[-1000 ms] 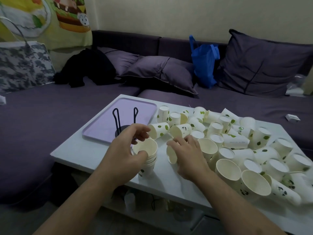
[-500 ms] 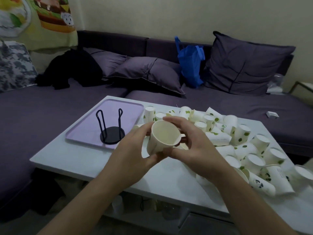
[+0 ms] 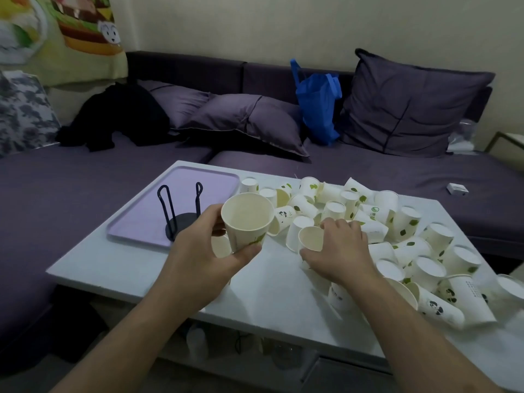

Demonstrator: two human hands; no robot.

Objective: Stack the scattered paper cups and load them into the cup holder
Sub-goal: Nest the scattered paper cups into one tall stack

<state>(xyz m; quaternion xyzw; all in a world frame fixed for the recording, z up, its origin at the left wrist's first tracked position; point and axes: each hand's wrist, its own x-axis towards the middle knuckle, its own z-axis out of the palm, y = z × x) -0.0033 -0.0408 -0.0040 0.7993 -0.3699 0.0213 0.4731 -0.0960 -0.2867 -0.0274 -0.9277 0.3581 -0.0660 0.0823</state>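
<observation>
My left hand (image 3: pixel 202 251) grips a stack of white paper cups (image 3: pixel 246 222) with green leaf prints, held above the table with the open mouth facing me. My right hand (image 3: pixel 337 248) grips a single cup (image 3: pixel 311 238) lying on its side at the near edge of the pile. Several more scattered cups (image 3: pixel 397 236) cover the right half of the white table (image 3: pixel 266 287). A black wire cup holder (image 3: pixel 181 211) stands empty on a lilac tray (image 3: pixel 204 180) at the table's left, just beyond my left hand.
A purple sofa (image 3: pixel 113 171) wraps round the table's far and left sides, with cushions, a blue bag (image 3: pixel 319 106) and black clothing (image 3: pixel 119 117) on it. A small white box (image 3: pixel 457 189) lies on the seat at right. Bottles sit on the shelf under the table.
My right hand has left the stack and dropped to a cup lying in the pile. My left hand keeps the stack raised.
</observation>
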